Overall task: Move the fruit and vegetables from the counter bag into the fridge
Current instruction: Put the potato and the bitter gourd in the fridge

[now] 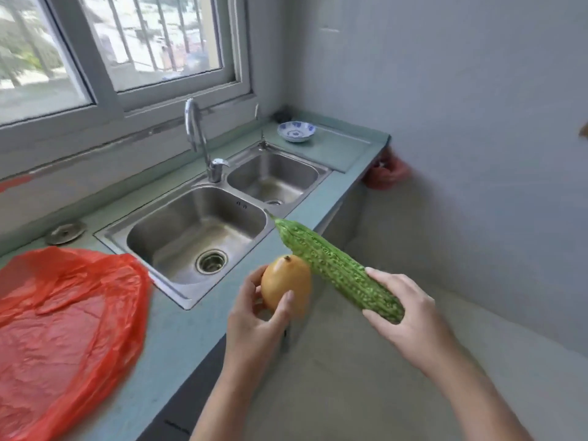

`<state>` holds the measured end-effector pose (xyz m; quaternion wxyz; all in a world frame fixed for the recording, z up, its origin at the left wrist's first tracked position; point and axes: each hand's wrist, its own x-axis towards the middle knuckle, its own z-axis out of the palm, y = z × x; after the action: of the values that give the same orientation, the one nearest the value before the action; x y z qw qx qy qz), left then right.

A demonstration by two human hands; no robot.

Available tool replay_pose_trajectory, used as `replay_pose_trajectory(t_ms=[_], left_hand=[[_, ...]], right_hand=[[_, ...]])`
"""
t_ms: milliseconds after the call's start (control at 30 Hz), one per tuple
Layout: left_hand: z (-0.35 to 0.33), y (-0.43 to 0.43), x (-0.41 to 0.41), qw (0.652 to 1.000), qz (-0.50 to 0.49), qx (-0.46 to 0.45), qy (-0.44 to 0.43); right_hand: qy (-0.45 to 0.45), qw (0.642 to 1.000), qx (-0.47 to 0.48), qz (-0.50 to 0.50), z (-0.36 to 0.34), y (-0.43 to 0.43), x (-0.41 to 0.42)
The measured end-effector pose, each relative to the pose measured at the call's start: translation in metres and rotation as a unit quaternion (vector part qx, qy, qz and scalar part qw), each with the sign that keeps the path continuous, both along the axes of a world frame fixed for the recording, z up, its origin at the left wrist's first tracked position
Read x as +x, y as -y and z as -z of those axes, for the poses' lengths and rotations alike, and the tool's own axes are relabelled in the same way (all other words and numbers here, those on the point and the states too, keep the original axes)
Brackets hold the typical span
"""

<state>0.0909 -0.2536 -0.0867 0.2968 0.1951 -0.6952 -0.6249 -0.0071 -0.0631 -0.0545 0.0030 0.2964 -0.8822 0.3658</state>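
Observation:
My left hand [254,319] grips a yellow-orange mango [286,283] in front of the counter's edge. My right hand [404,310] holds a bumpy green bitter gourd [331,265] by its near end; the gourd's thin tip points up and left toward the sink. Both are held in the air, off the counter, and the gourd passes just behind the mango. A red plastic bag [63,329] lies flat and crumpled on the pale green counter [178,338] at the left. No fridge is in view.
A steel double sink [197,230] with a tall tap [197,138] is set in the counter under a window. A blue-and-white bowl [296,131] stands at the far right of the counter. A sink strainer lid [65,232] lies behind the bag. Bare floor spreads to the right.

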Motion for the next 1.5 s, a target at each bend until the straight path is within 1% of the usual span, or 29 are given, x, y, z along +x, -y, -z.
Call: replay_pose_trajectory(t_ms=[200,367,500,600,833,967,1133,1267,1433,1500], left_hand=[[-0.013,-0.123,-0.099,0.987,0.153,-0.043,-0.018],[-0.03,-0.254,-0.185,0.959,0.271,-0.071,-0.044],[-0.042,-0.369,-0.231,0.922,0.378,-0.059,-0.062],[-0.047,-0.447,-0.244,0.886,0.456,-0.053,-0.067],[-0.049,-0.587,-0.243,0.796,0.599,-0.04,-0.073],[-0.048,-0.648,-0.25,0.752,0.656,-0.03,-0.063],[-0.056,-0.723,-0.286,0.718,0.694,-0.018,-0.049],[-0.07,-0.781,-0.337,0.697,0.716,-0.02,-0.046],[-0.09,-0.84,-0.409,0.697,0.714,-0.026,-0.066],[-0.096,-0.865,-0.431,0.688,0.723,-0.019,-0.062]], right_hand=[[-0.028,0.988,-0.017,0.15,-0.01,-0.138,-0.04],[-0.064,0.958,-0.012,0.278,-0.021,-0.27,-0.073],[-0.078,0.919,-0.009,0.386,-0.03,-0.375,-0.068],[-0.076,0.88,-0.007,0.468,-0.036,-0.438,-0.05],[-0.051,0.787,0.013,0.614,-0.042,-0.534,-0.001],[-0.042,0.742,0.008,0.669,-0.045,-0.572,0.008],[-0.036,0.7,-0.002,0.713,-0.051,-0.629,-0.013],[-0.044,0.68,-0.016,0.732,-0.064,-0.682,-0.058],[-0.058,0.674,0.005,0.736,-0.086,-0.739,-0.13],[-0.056,0.668,0.01,0.742,-0.089,-0.756,-0.147]])
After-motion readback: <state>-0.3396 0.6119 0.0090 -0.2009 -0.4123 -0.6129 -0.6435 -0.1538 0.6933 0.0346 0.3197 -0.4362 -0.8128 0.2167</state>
